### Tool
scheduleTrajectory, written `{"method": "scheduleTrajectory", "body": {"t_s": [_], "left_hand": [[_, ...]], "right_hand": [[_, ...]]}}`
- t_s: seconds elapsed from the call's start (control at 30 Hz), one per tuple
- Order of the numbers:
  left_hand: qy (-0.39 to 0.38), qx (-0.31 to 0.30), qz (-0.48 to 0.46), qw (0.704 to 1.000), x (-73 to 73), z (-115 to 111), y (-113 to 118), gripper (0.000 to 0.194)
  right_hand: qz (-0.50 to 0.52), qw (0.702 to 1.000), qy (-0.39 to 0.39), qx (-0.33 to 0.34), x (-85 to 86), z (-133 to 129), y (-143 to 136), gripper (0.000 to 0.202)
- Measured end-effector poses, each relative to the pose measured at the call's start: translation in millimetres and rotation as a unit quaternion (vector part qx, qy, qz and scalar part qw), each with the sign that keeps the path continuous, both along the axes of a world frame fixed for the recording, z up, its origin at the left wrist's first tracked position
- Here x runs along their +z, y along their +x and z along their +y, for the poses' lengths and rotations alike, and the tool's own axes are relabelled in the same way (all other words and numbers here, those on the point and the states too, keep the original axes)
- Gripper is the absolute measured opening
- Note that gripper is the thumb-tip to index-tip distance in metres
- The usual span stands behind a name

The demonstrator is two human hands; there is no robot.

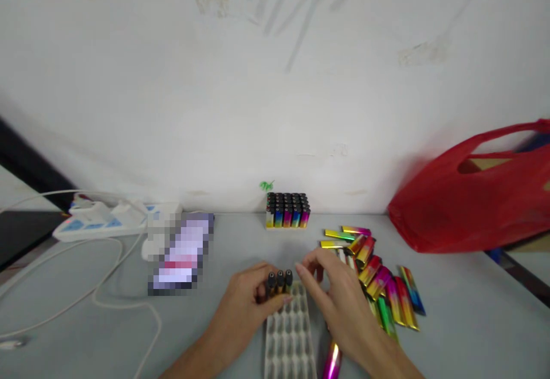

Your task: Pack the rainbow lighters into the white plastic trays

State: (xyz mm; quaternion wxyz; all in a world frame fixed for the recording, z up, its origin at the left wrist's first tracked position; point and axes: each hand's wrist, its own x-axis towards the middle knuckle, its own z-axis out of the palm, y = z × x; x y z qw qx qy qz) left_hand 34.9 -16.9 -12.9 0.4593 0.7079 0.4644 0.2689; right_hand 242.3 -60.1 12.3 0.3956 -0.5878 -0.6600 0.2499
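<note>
While your head camera looked down at the grey table (234, 238), your left hand (244, 294) was clamped on three black-topped lighters (280, 281), pinched side by side between your thumb in front and your fingers behind. You had them standing roughly upright, tops up, at the far end of the pale slotted tray (289, 342); your fingers hid their lower ends, so whether they sat in the slots or above them could not be told. The nearer rows of that tray showed bare slots, and its near end ran out of the bottom of the view. Your right hand (339, 293) was just to the right of the tray's far end, thumb stretched toward the three lighters and fingers curled; you had thumb and forefinger apart at the tips, but whether the curled fingers held anything could not be seen. Beside and partly beneath that hand lay a loose heap of glossy coloured pieces (380, 282), in gold, red, magenta, green and blue, and one magenta-and-gold piece (332, 360) lay nearer you, beside the tray. Beyond your hands, a block of upright lighters (287, 211) stood in rows near the white wall (258, 109), below a small green mark (266, 186). To your left were a phone (183, 258), partly pixelated, a white power strip (116, 223) with plugs in it and looping pale cables (122, 304); to your right was a red bag (468, 201).
</note>
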Motion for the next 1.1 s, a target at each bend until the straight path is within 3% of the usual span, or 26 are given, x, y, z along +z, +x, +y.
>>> {"method": "scheduleTrajectory", "body": {"t_s": [0.2, 0.3, 0.37, 0.47, 0.53, 0.6, 0.67, 0.8, 0.97, 1.1], "left_hand": [[0.0, -0.007, -0.002, 1.0, -1.0, 1, 1, 0.022], [0.0, -0.008, -0.005, 1.0, -1.6, 1, 0, 0.021], [-0.004, -0.008, -0.006, 1.0, -1.8, 1, 0, 0.021], [-0.019, -0.006, -0.014, 1.0, -3.6, 2, -2, 0.023], [-0.027, -0.004, -0.024, 0.999, -5.8, 2, -3, 0.025], [-0.028, -0.003, -0.027, 0.999, -7.5, 3, -4, 0.027], [-0.029, -0.004, -0.028, 0.999, -8.2, 3, -5, 0.027], [-0.033, -0.003, -0.034, 0.999, -7.7, 5, -6, 0.027], [-0.032, 0.0, -0.041, 0.999, -10.1, 7, -5, 0.028], [-0.027, 0.003, -0.041, 0.999, -11.7, 8, -6, 0.029]], "right_hand": [[-0.026, 0.996, 0.003, 0.083, 10.6, 4, 9, 0.019], [-0.008, 0.986, -0.078, 0.147, 16.6, 3, 22, 0.017], [0.008, 0.962, -0.196, 0.189, 20.7, -1, 34, 0.015], [0.048, 0.899, -0.34, 0.272, 27.5, -8, 48, 0.021], [0.063, 0.855, -0.392, 0.334, 31.7, -11, 52, 0.029], [0.05, 0.832, -0.411, 0.369, 34.4, -13, 50, 0.033], [0.013, 0.842, -0.392, 0.369, 34.4, -15, 46, 0.041], [-0.082, 0.893, -0.316, 0.31, 24.5, -15, 39, 0.048], [-0.156, 0.859, -0.352, 0.337, 5.1, -11, 33, 0.035], [-0.184, 0.86, -0.341, 0.332, -3.2, -11, 24, 0.032]]}}
